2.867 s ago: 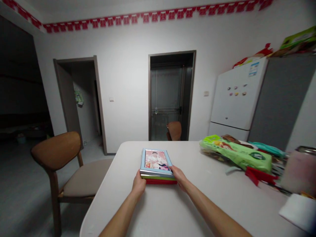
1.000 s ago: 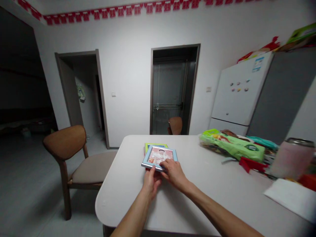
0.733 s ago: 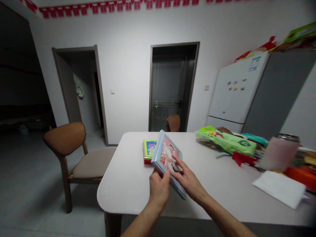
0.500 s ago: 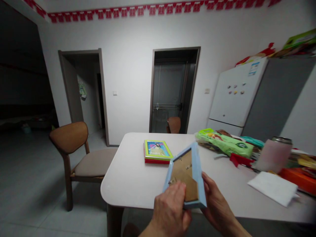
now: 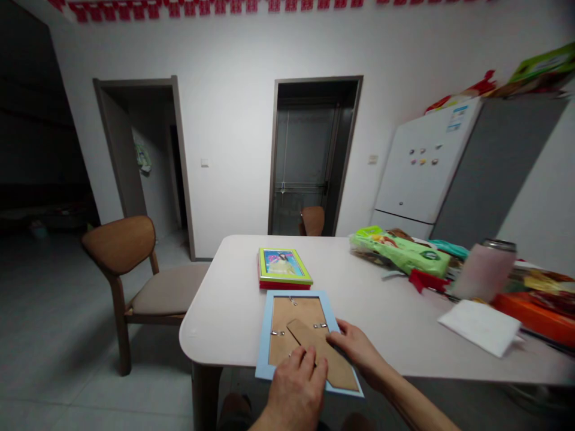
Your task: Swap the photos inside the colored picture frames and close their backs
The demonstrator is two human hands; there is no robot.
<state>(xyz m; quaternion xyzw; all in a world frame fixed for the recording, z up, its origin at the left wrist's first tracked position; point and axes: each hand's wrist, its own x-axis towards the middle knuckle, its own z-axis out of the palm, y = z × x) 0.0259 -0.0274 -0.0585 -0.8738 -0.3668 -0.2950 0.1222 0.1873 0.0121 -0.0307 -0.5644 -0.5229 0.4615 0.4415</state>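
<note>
A light blue picture frame (image 5: pixel 265 323) lies face down at the table's near edge, its lower part jutting past it. Its brown backing (image 5: pixel 305 311) faces up, with small metal clips and a slanted stand leg (image 5: pixel 335 365). My left hand (image 5: pixel 296 383) is closed at the frame's lower edge, fingers bent over the backing near the lower clip; its thumb is hidden. My right hand (image 5: pixel 359 350) grips the right edge, thumb on top. Just beyond lies a green-rimmed picture frame (image 5: pixel 285 266) with a figure in a pale dress, stacked on something red.
The white table (image 5: pixel 215 329) has a rounded left corner. To the right are a green packet (image 5: pixel 399 248), a pink jar (image 5: pixel 487 269), white paper (image 5: pixel 480 328) and an orange box (image 5: pixel 534 317). A wooden chair (image 5: pixel 121 239) stands left. A fridge (image 5: pixel 422 167) is at the back right.
The blue frame has come down from a tilted hold to lie nearly flat, its backing turned upward. Both hands moved with it, and the left fingers shifted over the lower backing.
</note>
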